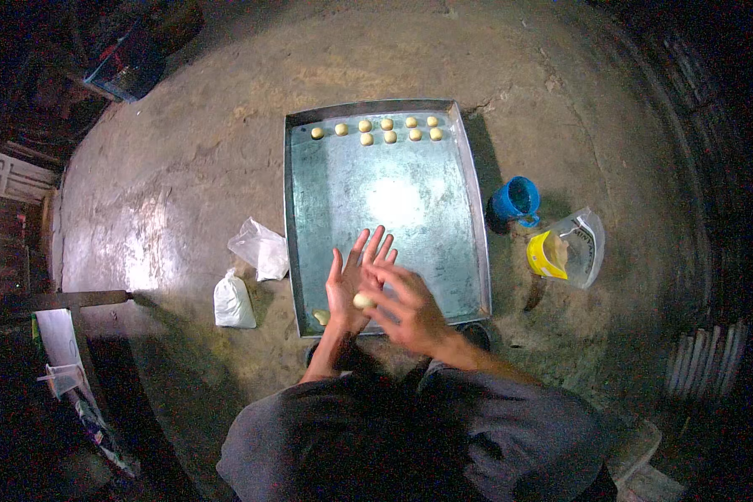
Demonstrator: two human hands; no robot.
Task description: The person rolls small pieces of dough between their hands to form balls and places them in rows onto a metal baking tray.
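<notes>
My left hand (351, 289) is palm up over the near end of a shallow metal tray (326, 217), its fingers stretched out and apart. Above that palm, my right hand (412, 311) has its fingers bent around a small pale dough ball (363, 300). The ball sits at the fingertips, close to the left palm; whether it touches the palm I cannot tell. A lump of dough (321, 317) lies in the tray's near left corner. Several round dough balls (365, 126) stand in two rows along the tray's far end.
Left of the tray, two plastic bags of white stuff (234, 301) rest on the concrete floor (201, 167). To its right are a blue mug (517, 199) and a clear and yellow bag (552, 253). A small wooden table (67, 299) stands at the far left.
</notes>
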